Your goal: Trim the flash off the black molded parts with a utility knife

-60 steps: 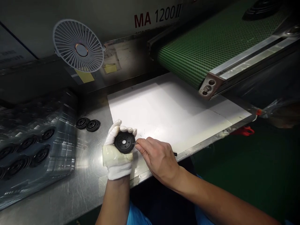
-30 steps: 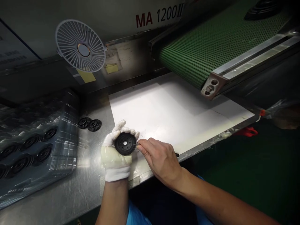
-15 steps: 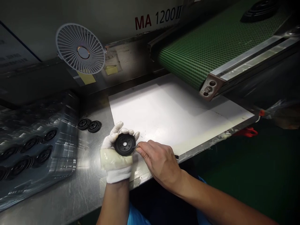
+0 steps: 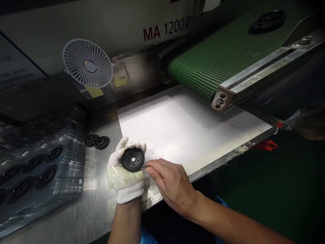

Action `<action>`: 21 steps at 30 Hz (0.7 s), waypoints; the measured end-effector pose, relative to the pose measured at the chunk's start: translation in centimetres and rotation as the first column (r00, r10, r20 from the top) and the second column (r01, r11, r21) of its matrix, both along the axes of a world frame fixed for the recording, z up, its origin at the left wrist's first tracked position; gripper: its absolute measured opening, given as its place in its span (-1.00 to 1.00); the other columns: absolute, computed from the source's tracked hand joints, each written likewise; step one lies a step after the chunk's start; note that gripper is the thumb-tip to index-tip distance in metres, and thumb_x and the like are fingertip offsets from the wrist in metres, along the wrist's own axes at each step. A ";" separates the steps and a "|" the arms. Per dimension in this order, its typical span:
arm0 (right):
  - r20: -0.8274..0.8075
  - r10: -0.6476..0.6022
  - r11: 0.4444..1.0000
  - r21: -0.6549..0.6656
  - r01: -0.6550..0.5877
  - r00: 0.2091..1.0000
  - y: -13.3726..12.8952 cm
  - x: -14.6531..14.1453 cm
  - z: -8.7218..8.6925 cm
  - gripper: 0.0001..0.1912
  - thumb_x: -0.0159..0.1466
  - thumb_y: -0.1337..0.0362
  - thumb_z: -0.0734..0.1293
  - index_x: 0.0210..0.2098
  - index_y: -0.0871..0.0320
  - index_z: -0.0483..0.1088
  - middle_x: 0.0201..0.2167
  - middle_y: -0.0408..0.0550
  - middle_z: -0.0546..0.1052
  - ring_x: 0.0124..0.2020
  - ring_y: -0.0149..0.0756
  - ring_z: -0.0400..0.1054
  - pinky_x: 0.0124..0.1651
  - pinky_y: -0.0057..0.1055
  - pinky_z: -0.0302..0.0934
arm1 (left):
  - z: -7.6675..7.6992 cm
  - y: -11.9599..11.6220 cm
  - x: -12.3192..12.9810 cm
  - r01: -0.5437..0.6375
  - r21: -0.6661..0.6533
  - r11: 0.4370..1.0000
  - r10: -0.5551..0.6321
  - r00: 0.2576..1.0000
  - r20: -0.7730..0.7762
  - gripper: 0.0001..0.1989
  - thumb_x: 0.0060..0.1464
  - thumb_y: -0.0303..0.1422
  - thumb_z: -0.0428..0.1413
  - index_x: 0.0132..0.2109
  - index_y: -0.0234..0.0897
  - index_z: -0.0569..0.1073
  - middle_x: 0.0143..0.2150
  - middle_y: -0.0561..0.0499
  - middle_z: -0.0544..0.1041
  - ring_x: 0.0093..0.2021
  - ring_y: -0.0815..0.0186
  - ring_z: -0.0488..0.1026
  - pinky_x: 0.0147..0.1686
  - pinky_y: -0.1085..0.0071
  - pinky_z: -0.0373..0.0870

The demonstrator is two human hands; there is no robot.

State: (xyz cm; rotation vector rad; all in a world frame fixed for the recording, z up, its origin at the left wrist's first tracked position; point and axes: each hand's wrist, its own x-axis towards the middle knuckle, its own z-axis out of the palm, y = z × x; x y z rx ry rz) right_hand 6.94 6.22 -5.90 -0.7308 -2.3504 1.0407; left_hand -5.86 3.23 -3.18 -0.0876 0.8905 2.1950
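My left hand, in a white glove with a pale yellow wrapping over the palm, is closed round a black plastic wheel. The wheel is ribbed, with a bright centre hole and smaller holes around it, and its face is turned up. Bare and pinched, my right hand grips a thin-tipped knife-like tool. Its tip meets the wheel's lower right rim; the handle is hidden in my fist. Two more black wheels lie touching each other on the metal bench, left of my gloved fingers.
A white sheet covers part of the metal bench. Clear plastic trays with several black wheels stand at left. A fan is behind. The green conveyor overhangs the sheet, carrying a black part.
The view has tilted up slightly. The tool tip has shifted lower along the wheel's right rim, and the wheel is turned a little in my glove. The part on the conveyor appears nearer.
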 end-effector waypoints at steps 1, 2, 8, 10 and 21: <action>-0.031 -0.003 0.999 -0.045 0.002 1.000 0.2 0.1 0.1 -0.73 0.45 0.15 0.07 -0.17 0.07 0.34 -0.31 -0.16 0.42 -0.29 -0.34 0.29 -0.23 -0.44 0.08 | -0.1 0.0 -0.1 0.009 0.009 1.000 -0.009 1.000 0.001 -0.76 -0.06 -0.46 0.01 -0.19 -0.30 0.43 -0.45 0.03 0.41 -0.35 0.33 0.40 -0.11 0.15 0.40; -0.062 -0.009 0.996 -0.092 0.004 0.998 0.4 0.3 0.3 -0.74 0.45 0.16 0.07 -0.18 0.07 0.34 -0.31 -0.17 0.42 -0.29 -0.35 0.29 -0.22 -0.45 0.08 | -0.1 0.0 -0.1 0.019 0.015 1.000 -0.019 1.000 0.002 -0.76 -0.06 -0.46 0.01 -0.19 -0.30 0.44 -0.44 0.03 0.41 -0.35 0.33 0.41 -0.10 0.14 0.40; -0.243 -0.116 0.888 -0.459 -0.008 0.963 1.4 1.3 1.0 -0.69 0.43 0.08 0.10 -0.27 0.11 0.33 -0.44 -0.21 0.32 -0.39 -0.41 0.19 -0.33 -0.48 0.06 | 0.4 0.5 -0.1 0.014 -0.029 0.999 -0.013 0.999 0.041 -0.72 -0.05 -0.49 0.02 -0.14 -0.30 0.45 -0.39 0.00 0.50 -0.29 0.30 0.47 -0.03 0.08 0.40; -0.286 -0.195 0.809 -0.587 -0.011 0.938 1.6 1.6 1.0 -0.66 0.40 0.02 0.13 -0.26 0.13 0.33 -0.47 -0.22 0.28 -0.44 -0.43 0.14 -0.38 -0.50 0.04 | 1.0 0.9 0.2 0.000 -0.077 0.997 0.004 0.999 0.050 -0.67 -0.06 -0.49 0.03 -0.10 -0.29 0.45 -0.36 -0.02 0.53 -0.26 0.26 0.49 -0.04 0.06 0.41; -0.391 -0.621 0.107 -0.901 -0.421 0.679 3.7 4.6 1.9 -0.44 0.16 -0.19 0.32 -0.17 0.20 0.41 -0.53 -0.19 0.28 -0.62 -0.54 0.05 -0.55 -0.56 -0.05 | -4.1 -0.2 -6.6 -0.161 -0.580 0.799 -0.326 0.694 -0.642 -0.72 -0.19 -0.32 0.17 -0.21 -0.12 0.50 -0.30 -0.02 0.55 -0.21 0.04 0.49 -0.14 0.13 0.46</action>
